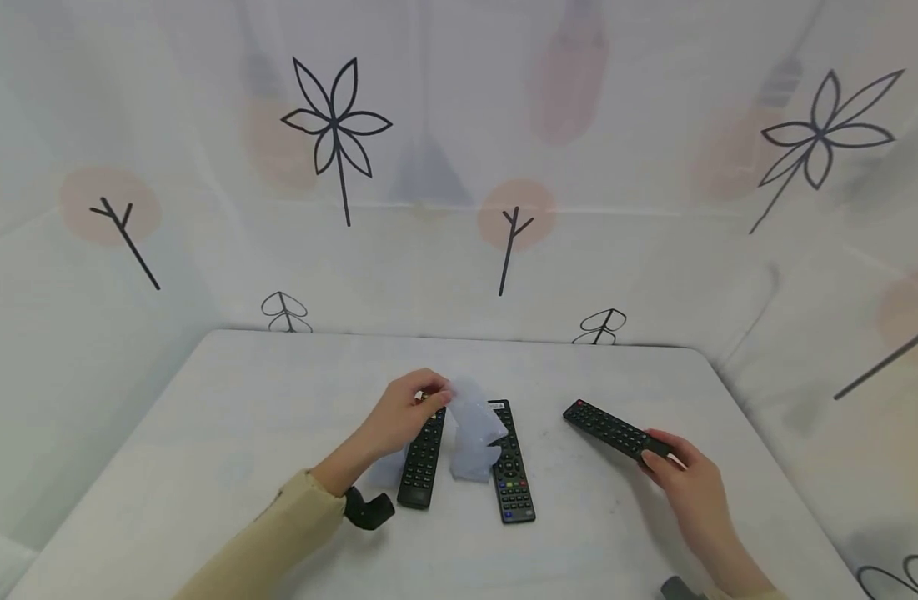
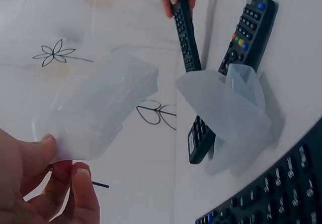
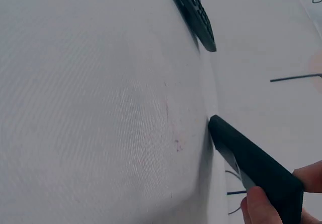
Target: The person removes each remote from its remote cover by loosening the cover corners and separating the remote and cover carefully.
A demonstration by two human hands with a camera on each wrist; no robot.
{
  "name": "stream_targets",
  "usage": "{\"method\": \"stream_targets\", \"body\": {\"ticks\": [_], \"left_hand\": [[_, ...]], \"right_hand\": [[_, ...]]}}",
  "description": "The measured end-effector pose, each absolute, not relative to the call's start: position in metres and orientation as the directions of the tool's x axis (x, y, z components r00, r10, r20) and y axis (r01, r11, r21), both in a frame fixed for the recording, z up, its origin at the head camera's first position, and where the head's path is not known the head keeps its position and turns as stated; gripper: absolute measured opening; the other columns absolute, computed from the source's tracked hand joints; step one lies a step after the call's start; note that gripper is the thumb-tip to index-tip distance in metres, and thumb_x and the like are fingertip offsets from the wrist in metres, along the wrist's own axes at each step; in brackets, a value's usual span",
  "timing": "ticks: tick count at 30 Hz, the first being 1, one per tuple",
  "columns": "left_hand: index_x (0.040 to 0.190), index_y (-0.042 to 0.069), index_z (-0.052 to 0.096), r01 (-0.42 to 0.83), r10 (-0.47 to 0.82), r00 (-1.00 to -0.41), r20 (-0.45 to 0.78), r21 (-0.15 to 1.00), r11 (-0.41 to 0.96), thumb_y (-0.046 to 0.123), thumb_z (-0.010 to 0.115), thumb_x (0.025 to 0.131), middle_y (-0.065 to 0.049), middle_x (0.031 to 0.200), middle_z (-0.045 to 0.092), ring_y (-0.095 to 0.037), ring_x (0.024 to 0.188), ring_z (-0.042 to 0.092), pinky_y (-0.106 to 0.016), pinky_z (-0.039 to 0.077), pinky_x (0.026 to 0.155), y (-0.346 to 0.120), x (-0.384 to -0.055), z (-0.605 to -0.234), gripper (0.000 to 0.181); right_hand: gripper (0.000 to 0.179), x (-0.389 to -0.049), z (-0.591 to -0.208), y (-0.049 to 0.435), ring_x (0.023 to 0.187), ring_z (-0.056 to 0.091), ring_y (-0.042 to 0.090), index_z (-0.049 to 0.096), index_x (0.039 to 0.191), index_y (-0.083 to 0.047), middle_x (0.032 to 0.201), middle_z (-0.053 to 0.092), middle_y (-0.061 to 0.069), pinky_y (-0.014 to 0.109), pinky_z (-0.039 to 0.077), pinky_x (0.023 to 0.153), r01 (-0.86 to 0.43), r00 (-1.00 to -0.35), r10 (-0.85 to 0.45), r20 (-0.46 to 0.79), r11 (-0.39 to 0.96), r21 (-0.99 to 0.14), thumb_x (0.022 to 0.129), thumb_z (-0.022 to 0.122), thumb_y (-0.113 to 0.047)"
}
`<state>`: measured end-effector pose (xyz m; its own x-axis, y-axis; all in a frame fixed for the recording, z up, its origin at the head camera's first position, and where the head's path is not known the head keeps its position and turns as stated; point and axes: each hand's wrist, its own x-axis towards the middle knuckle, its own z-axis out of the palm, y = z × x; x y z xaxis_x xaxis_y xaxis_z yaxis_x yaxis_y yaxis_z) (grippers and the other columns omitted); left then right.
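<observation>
My left hand point(image 1: 402, 417) pinches a translucent plastic sleeve point(image 2: 100, 103) at one end between thumb and fingertips, holding it above the table. Just below that hand lies a black remote control point(image 1: 421, 467). To its right is a second black remote point(image 1: 514, 483) with coloured buttons, partly covered by another crumpled translucent sleeve point(image 2: 226, 103). My right hand point(image 1: 691, 483) grips a third black remote point(image 1: 612, 431) by its near end, thumb on one side and fingers on the other. The right wrist view shows this held remote point(image 3: 256, 163) edge-on, tilted.
A pale bluish film piece point(image 1: 387, 471) shows beside the left remote, partly hidden by the left forearm. The white table point(image 1: 278, 392) ends at a patterned cloth wall point(image 1: 428, 250). A black wrist mount point(image 1: 368, 510) sits under the left sleeve cuff.
</observation>
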<state>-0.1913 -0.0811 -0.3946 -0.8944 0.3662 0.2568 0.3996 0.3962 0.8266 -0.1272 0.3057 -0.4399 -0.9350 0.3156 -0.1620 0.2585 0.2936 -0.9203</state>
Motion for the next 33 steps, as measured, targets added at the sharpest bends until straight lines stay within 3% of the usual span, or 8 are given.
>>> {"method": "stream_targets", "body": {"ticks": [2, 5, 11, 15, 20, 24, 27, 33], "left_hand": [[0.110, 0.006, 0.067, 0.415, 0.402, -0.879, 0.257, 0.828, 0.378, 0.012, 0.060, 0.100, -0.001, 0.101, 0.064, -0.016, 0.091, 0.061, -0.031, 0.053, 0.078, -0.071, -0.196, -0.395, 0.014], [0.112, 0.004, 0.066, 0.416, 0.436, -0.866, 0.244, 0.836, 0.357, 0.011, 0.059, 0.101, -0.003, 0.102, 0.065, -0.021, 0.094, 0.063, -0.029, 0.055, 0.074, -0.055, -0.201, -0.393, 0.015], [0.114, 0.010, 0.067, 0.407, 0.462, -0.864, 0.203, 0.822, 0.399, 0.018, 0.060, 0.101, 0.002, 0.106, 0.065, -0.016, 0.100, 0.060, -0.029, 0.052, 0.076, -0.023, -0.211, -0.393, 0.017], [0.115, 0.010, 0.067, 0.436, 0.502, -0.842, 0.200, 0.800, 0.412, 0.019, 0.060, 0.101, 0.005, 0.105, 0.065, -0.013, 0.100, 0.059, -0.028, 0.048, 0.083, -0.005, -0.216, -0.396, 0.017], [0.118, 0.010, 0.066, 0.449, 0.545, -0.819, 0.182, 0.794, 0.409, 0.018, 0.060, 0.101, 0.005, 0.104, 0.065, -0.009, 0.096, 0.058, -0.024, 0.049, 0.081, 0.013, -0.222, -0.403, 0.020], [0.120, 0.012, 0.064, 0.432, 0.574, -0.807, 0.137, 0.800, 0.417, 0.016, 0.059, 0.101, 0.005, 0.102, 0.063, -0.012, 0.089, 0.062, -0.021, 0.049, 0.071, 0.024, -0.225, -0.411, 0.020], [0.118, 0.014, 0.065, 0.420, 0.591, -0.801, 0.096, 0.794, 0.440, 0.016, 0.059, 0.102, 0.006, 0.098, 0.062, -0.015, 0.083, 0.064, -0.021, 0.048, 0.064, 0.032, -0.225, -0.417, 0.018], [0.112, 0.017, 0.067, 0.404, 0.583, -0.812, 0.033, 0.752, 0.521, 0.016, 0.062, 0.100, 0.009, 0.092, 0.062, -0.004, 0.073, 0.060, -0.021, 0.045, 0.061, 0.046, -0.223, -0.424, 0.014]], "right_hand": [[0.055, -0.125, -0.438, 0.310, 0.123, 0.057, 0.025, 0.039, 0.147, 0.005, 0.151, 0.034, 0.030, 0.013, 0.050, 0.082, 0.259, -0.948, 0.272, -0.166, 0.355, -0.898, 0.094, 0.056, 0.001], [0.062, -0.122, -0.436, 0.315, 0.135, 0.041, 0.044, 0.033, 0.149, 0.006, 0.153, 0.028, 0.034, 0.015, 0.050, 0.084, 0.238, -0.966, 0.203, -0.157, 0.474, -0.848, 0.093, 0.057, 0.000], [0.066, -0.118, -0.435, 0.321, 0.130, 0.043, 0.049, 0.032, 0.148, 0.009, 0.149, 0.030, 0.038, 0.044, 0.047, 0.096, 0.217, -0.974, 0.189, -0.126, 0.608, -0.763, 0.093, 0.064, -0.006], [0.071, -0.118, -0.438, 0.323, 0.127, 0.047, 0.051, 0.038, 0.146, 0.010, 0.143, 0.037, 0.040, 0.052, 0.046, 0.096, 0.247, -0.966, 0.226, -0.127, 0.651, -0.718, 0.090, 0.073, -0.018], [0.082, -0.120, -0.442, 0.323, 0.126, 0.044, 0.054, 0.042, 0.142, 0.009, 0.137, 0.045, 0.039, 0.061, 0.040, 0.097, 0.282, -0.958, 0.234, -0.163, 0.698, -0.658, 0.084, 0.080, -0.036], [0.087, -0.123, -0.447, 0.323, 0.115, 0.053, 0.051, 0.045, 0.138, 0.011, 0.130, 0.051, 0.038, 0.058, 0.044, 0.091, 0.254, -0.967, 0.192, -0.166, 0.736, -0.628, 0.078, 0.084, -0.039], [0.090, -0.124, -0.450, 0.323, 0.099, 0.060, 0.042, 0.047, 0.134, 0.013, 0.119, 0.059, 0.034, 0.047, 0.048, 0.081, 0.238, -0.971, 0.170, -0.170, 0.762, -0.603, 0.074, 0.087, -0.040], [0.093, -0.124, -0.453, 0.318, 0.089, 0.060, 0.030, 0.048, 0.129, 0.014, 0.101, 0.063, 0.023, 0.037, 0.044, 0.073, 0.251, -0.967, 0.166, -0.194, 0.767, -0.591, 0.068, 0.090, -0.042]]}}
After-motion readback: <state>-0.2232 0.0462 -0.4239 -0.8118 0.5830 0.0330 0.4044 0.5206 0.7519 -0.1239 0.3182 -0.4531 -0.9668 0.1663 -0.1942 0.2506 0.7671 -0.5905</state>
